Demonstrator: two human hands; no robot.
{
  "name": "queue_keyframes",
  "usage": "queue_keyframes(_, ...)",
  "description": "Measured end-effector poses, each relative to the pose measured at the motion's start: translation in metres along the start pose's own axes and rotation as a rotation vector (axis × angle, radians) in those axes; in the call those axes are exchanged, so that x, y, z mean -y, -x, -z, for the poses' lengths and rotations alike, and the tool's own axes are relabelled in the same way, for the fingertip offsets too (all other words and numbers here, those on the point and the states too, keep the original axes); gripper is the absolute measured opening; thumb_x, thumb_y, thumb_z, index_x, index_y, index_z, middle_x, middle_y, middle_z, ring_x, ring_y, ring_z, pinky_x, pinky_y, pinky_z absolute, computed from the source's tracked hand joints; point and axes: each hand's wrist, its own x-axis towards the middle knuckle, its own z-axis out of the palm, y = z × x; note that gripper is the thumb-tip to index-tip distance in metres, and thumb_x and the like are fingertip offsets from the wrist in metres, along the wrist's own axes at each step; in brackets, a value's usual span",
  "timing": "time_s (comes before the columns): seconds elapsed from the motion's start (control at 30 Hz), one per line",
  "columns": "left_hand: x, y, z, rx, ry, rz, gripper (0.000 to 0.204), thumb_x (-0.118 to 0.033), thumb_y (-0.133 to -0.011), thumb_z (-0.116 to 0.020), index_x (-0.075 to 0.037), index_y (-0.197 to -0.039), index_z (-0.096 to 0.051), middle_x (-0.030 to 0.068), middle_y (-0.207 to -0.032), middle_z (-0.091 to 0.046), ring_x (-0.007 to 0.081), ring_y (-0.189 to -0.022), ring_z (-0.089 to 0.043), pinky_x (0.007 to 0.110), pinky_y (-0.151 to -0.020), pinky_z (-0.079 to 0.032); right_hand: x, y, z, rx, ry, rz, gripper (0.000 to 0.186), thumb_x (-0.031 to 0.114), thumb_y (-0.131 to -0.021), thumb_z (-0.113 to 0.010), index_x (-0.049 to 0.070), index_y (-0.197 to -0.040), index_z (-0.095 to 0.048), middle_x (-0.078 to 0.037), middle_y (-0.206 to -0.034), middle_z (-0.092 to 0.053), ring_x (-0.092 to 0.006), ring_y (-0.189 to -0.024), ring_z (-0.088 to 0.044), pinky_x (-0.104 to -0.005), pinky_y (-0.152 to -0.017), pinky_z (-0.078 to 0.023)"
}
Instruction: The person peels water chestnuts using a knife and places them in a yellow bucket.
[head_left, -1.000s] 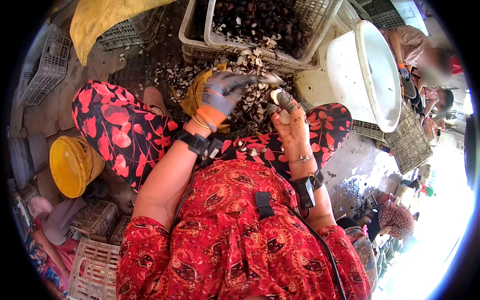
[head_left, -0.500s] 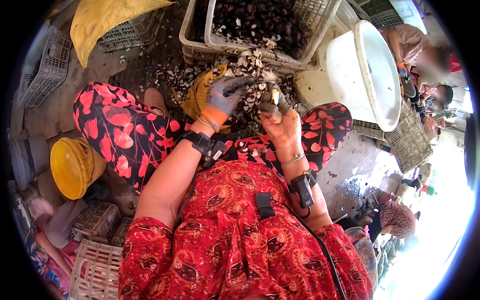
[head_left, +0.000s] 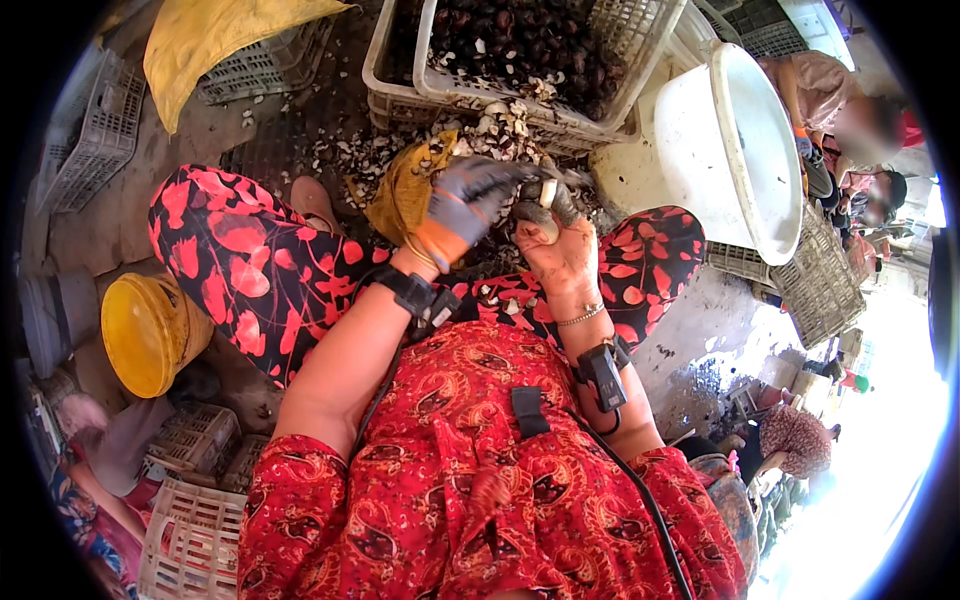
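Note:
My left hand [head_left: 468, 205], in a grey glove with an orange cuff, reaches across to my right hand. Its fingers are bent together at the tips, and what they hold is hidden. My right hand [head_left: 562, 245] has a bare palm and dark covers on the thumb and fingers. A small pale piece [head_left: 548, 193] shows between its curled thumb and fingers; I cannot tell its kind. Both hands meet above a heap of dark and white peelings [head_left: 500, 130]. Beyond them, a plastic crate [head_left: 425, 50] holds many dark round water chestnuts [head_left: 510, 45].
A big white tub [head_left: 690, 150] stands tilted at the right of the crate. Yellow cloth [head_left: 405, 190] lies beside my left hand. At the left are a yellow bucket [head_left: 140, 335] and a grey crate [head_left: 100, 135]. Other people [head_left: 790, 440] sit around.
My left hand has moved slightly right and closer over my right hand's fingertips, its glove turned more back-up. My right hand has shifted little and keeps the pale piece.

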Motion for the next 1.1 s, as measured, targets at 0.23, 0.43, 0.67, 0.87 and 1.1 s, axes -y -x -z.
queue_keyframes(0.23, -0.001, 0.003, -0.005, 0.024, -0.116, -0.063, 0.022, -0.002, -0.079, -0.063, -0.004, -0.100, -0.066, 0.0102, -0.094, -0.065, 0.0183, -0.086, -0.061, 0.029, -0.077, -0.048, 0.008, 0.010, 0.043, -0.252, 0.317, 0.257, 0.024, 0.011, -0.089, -0.048, 0.009, -0.112, -0.053, -0.008, -0.102, -0.059, -0.0218, -0.081, -0.058, -0.0285, -0.056, -0.048)
queue_keyframes(0.43, -0.011, -0.004, -0.001, 0.012, -0.268, -0.244, 0.024, -0.003, -0.080, -0.060, -0.007, -0.103, -0.066, 0.0099, -0.095, -0.065, 0.0213, -0.085, -0.061, 0.030, -0.076, -0.048, -0.005, 0.000, -0.011, -0.339, 0.004, 0.194, 0.018, 0.015, -0.090, -0.049, 0.002, -0.100, -0.057, -0.009, -0.090, -0.060, -0.0170, -0.069, -0.052, -0.0257, -0.053, -0.042)
queue_keyframes(0.67, 0.000, -0.007, 0.003, 0.021, -0.030, -0.028, 0.026, -0.003, -0.079, -0.060, -0.006, -0.103, -0.066, 0.0112, -0.093, -0.065, 0.0238, -0.085, -0.060, 0.032, -0.077, -0.047, 0.003, 0.001, 0.010, -0.196, 0.080, 0.070, 0.018, 0.015, -0.093, -0.045, 0.003, -0.104, -0.054, -0.009, -0.094, -0.060, -0.0197, -0.071, -0.056, -0.0271, -0.054, -0.047)
queue_keyframes(0.87, 0.001, -0.001, 0.007, -0.065, 0.222, 0.279, 0.027, -0.001, -0.075, -0.062, -0.004, -0.101, -0.066, 0.0111, -0.093, -0.063, 0.0229, -0.086, -0.059, 0.030, -0.078, -0.047, -0.003, -0.001, 0.008, -0.233, 0.145, 0.206, 0.023, 0.010, -0.092, -0.039, 0.004, -0.108, -0.053, -0.007, -0.099, -0.059, -0.0203, -0.076, -0.055, -0.0272, -0.057, -0.047)
queue_keyframes(1.1, 0.020, -0.001, 0.009, -0.016, 0.240, 0.320, 0.026, -0.001, -0.078, -0.062, -0.003, -0.103, -0.064, 0.0077, -0.092, -0.065, 0.0132, -0.091, -0.059, 0.025, -0.081, -0.047, -0.003, -0.005, 0.003, -0.165, -0.043, 0.136, 0.024, 0.011, -0.091, -0.043, 0.003, -0.111, -0.054, -0.008, -0.094, -0.059, -0.0174, -0.070, -0.052, -0.0277, -0.054, -0.046)
